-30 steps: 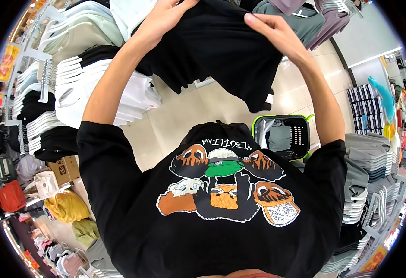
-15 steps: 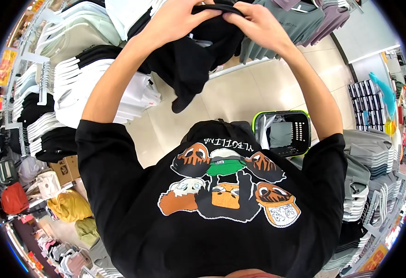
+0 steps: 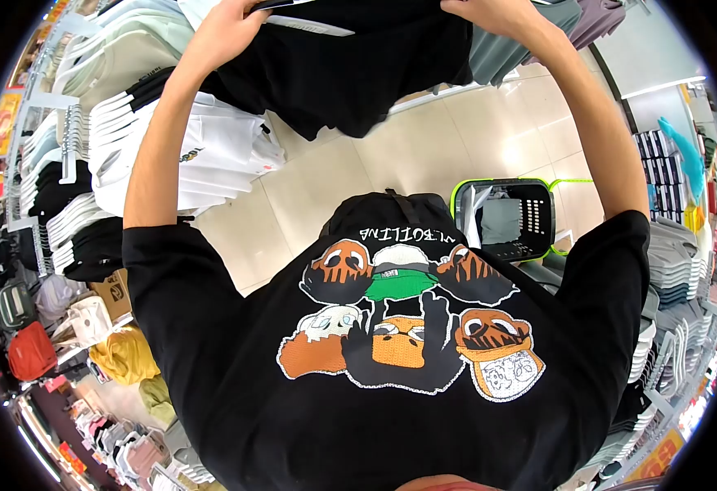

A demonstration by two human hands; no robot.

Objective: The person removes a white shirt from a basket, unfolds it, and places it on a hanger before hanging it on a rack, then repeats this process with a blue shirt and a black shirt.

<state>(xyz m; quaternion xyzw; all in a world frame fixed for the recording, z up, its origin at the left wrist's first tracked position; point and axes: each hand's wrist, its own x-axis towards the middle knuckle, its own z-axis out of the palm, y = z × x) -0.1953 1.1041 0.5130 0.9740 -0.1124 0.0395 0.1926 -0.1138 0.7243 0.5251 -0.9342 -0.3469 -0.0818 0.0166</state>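
A black garment (image 3: 358, 74) hangs stretched between my two hands at the top of the head view. My left hand (image 3: 231, 34) is closed on its left upper edge. Fingers of my right hand (image 3: 497, 15) pinch the opposite upper edge, partly cut off by the frame. A pale strip (image 3: 309, 26) lies across the cloth beside my left hand; I cannot tell if it is a tag or part of a hanger. The garment's top is outside the view, so its exact kind is hidden.
White shirts (image 3: 211, 151) on hangers fill the rack to the left. Grey-green shirts (image 3: 510, 49) hang behind my right hand. A black shopping basket (image 3: 542, 217) with a green rim stands on the tiled floor (image 3: 407, 164), holding folded grey cloth. More clothing racks line both sides.
My hands have moved apart, left hand to the left and right hand to the right. The black garment has gone from bunched to spread wide, and its lower edge has risen.
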